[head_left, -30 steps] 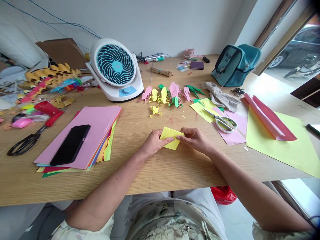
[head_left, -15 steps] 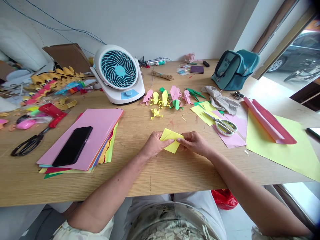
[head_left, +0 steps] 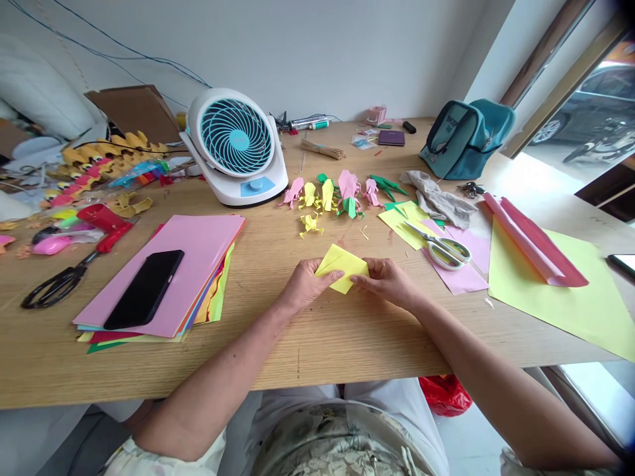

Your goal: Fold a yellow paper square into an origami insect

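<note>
A small folded piece of yellow paper (head_left: pixel 342 266) is held up between both hands over the middle of the table. My left hand (head_left: pixel 308 285) pinches its left corner, thumb on top and fingers behind. On the opposite side my right hand (head_left: pixel 387 281) grips the lower right edge the same way. A crease line runs across the paper's face. Beyond the hands stand several folded paper figures in pink, yellow and green; the closest is a yellow paper figure (head_left: pixel 311 225). White-handled scissors (head_left: pixel 446 251) lie on paper scraps to the right.
At left, a black phone (head_left: pixel 143 289) rests on a stack of coloured paper (head_left: pixel 208 231); black-handled scissors (head_left: pixel 54 287) lie beside it. A white fan (head_left: pixel 235 142) stands behind. A teal bag (head_left: pixel 454 142), grey cloth (head_left: pixel 441 198) and yellow sheet (head_left: pixel 555 311) occupy the right.
The yellow paper has turned slightly and shifted a little up between my hands. Both hands keep hold of it, and the things on the table are unmoved.
</note>
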Tool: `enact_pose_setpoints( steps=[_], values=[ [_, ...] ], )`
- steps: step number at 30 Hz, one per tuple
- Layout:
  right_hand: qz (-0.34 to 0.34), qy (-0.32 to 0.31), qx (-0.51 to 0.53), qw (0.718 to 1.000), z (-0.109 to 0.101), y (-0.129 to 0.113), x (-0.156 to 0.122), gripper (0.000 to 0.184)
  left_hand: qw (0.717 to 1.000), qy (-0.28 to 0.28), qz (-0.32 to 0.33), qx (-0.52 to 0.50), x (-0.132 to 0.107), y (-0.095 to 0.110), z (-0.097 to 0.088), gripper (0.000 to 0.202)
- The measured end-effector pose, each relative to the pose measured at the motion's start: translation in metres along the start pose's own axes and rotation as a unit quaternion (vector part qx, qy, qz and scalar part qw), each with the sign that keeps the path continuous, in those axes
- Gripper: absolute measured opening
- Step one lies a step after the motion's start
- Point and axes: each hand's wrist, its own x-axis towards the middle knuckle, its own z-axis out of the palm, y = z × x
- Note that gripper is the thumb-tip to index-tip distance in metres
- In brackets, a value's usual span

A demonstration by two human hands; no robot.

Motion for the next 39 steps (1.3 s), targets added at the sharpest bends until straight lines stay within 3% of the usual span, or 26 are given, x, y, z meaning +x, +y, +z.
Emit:
enact_pose_setpoints(
  steps=[4,17,22,29,34,39],
  values=[
    [0.023,-0.001,0.006,1.000,0.001,-0.003,0.000,0.049,1.000,0.004,0.002,0.004,0.000,-0.001,0.000,0.041],
    [0.011,0.043,0.030,0.999,-0.002,-0.009,-0.001,0.050,1.000,0.014,-0.004,-0.020,-0.001,0.005,0.001,0.046],
    [0.001,0.031,-0.003,1.000,-0.004,-0.009,-0.002,0.050,0.999,0.025,-0.029,-0.022,0.000,0.008,-0.003,0.041],
    [-0.021,0.081,-0.090,0.992,-0.009,-0.008,-0.003,0.049,0.997,0.041,-0.055,-0.034,0.003,0.011,-0.008,0.043],
    [-0.168,0.208,-0.223,0.937,-0.014,-0.012,-0.007,0.021,0.993,0.060,-0.082,-0.052,0.003,0.010,-0.009,0.047],
    [-0.274,0.190,-0.428,0.840,-0.009,-0.014,-0.012,0.029,0.989,0.064,-0.112,-0.068,0.003,0.010,-0.010,0.053]
  ],
)
